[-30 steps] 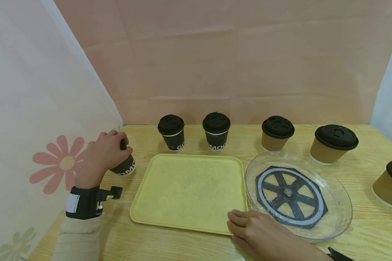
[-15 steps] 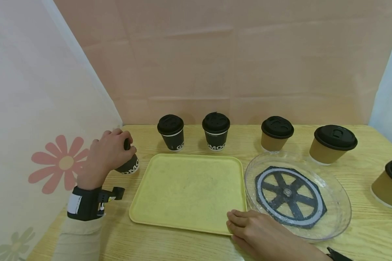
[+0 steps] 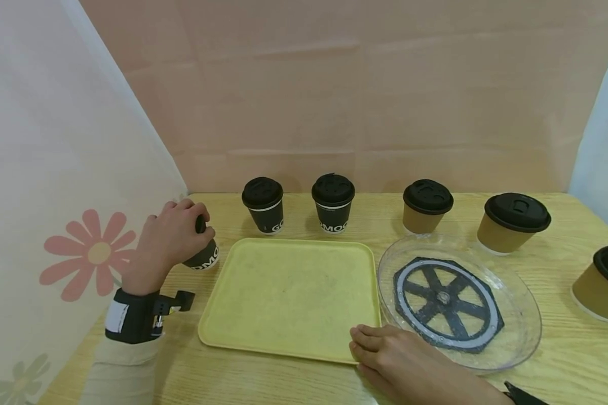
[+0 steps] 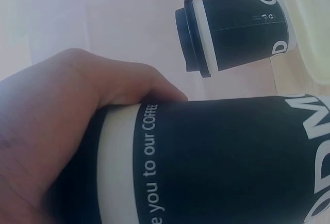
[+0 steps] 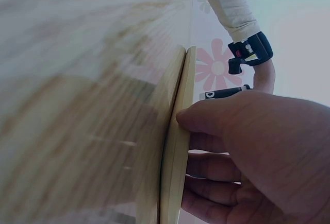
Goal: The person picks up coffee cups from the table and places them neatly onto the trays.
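We logged the left hand (image 3: 167, 242) clamped around a black lidded cup (image 3: 204, 259) just left of the yellow tray (image 3: 289, 298); we couldn't tell whether its base touched the counter (image 3: 263, 385). The right hand (image 3: 402, 357), well apart from the left, gripped the tray's near right corner, thumb on the outer edge. Behind the tray we noted two more black cups (image 3: 332, 217), lids on. To its right was a clear dish (image 3: 524, 332) showing a dark wheel shape (image 3: 443, 298), with three brown lidded cups (image 3: 504, 235) behind and beside it.
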`<action>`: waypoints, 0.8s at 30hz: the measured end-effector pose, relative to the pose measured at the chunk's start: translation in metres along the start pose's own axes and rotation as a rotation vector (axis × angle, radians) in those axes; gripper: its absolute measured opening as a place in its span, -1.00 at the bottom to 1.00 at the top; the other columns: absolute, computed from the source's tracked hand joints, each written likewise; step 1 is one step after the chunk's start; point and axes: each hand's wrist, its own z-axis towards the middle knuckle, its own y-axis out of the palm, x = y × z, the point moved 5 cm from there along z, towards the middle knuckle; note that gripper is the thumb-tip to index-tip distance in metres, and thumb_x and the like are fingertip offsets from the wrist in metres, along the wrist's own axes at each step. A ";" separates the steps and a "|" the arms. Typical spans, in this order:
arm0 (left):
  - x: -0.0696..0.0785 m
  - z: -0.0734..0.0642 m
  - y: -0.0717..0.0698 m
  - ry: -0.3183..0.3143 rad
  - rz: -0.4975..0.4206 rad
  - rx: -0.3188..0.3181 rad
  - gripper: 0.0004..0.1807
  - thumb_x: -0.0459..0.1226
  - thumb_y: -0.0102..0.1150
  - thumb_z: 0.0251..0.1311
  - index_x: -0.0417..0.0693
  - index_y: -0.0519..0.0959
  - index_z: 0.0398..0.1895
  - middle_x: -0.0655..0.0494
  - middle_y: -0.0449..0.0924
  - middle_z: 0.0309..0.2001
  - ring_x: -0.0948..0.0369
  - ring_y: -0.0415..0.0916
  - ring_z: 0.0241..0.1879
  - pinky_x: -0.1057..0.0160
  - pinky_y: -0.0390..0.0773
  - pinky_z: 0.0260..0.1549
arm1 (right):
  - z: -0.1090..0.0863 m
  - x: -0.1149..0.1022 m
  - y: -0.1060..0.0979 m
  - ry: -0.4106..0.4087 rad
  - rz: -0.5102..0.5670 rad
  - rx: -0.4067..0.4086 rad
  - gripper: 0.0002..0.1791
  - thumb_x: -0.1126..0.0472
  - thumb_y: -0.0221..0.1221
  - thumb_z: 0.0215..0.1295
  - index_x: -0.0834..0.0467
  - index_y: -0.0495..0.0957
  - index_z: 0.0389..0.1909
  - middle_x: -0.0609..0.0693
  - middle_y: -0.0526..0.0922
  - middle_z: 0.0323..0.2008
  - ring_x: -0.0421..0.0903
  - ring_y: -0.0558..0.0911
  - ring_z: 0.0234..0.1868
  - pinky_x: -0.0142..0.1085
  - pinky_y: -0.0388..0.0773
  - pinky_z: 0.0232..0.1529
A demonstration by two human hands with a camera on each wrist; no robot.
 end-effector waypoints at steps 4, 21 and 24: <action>0.002 0.001 0.001 0.005 -0.001 0.004 -0.65 -0.09 0.04 0.21 -0.11 0.58 -0.07 -0.17 0.49 0.07 -0.16 0.38 -0.04 -0.34 0.47 -0.17 | 0.002 0.000 -0.003 0.041 0.010 0.033 -0.74 0.08 0.28 0.26 0.06 0.70 -0.07 -0.04 0.74 -0.06 -0.16 0.71 -0.03 -0.31 0.68 -0.18; 0.013 0.002 0.004 0.047 0.014 0.005 -0.69 -0.11 0.05 0.21 -0.07 0.59 -0.10 -0.15 0.51 0.05 -0.17 0.42 -0.03 -0.33 0.47 -0.17 | 0.002 0.001 -0.003 0.111 0.071 -0.003 -0.76 0.12 0.22 0.31 0.06 0.68 -0.05 -0.03 0.73 -0.04 -0.14 0.70 -0.01 -0.27 0.69 -0.17; 0.016 0.002 0.006 0.057 0.021 0.005 -0.70 -0.11 0.05 0.21 -0.06 0.60 -0.10 -0.15 0.52 0.05 -0.16 0.43 -0.02 -0.33 0.47 -0.17 | 0.001 0.000 -0.003 0.110 0.075 0.000 -0.76 0.13 0.22 0.31 0.06 0.68 -0.05 -0.03 0.73 -0.04 -0.15 0.70 -0.02 -0.28 0.69 -0.18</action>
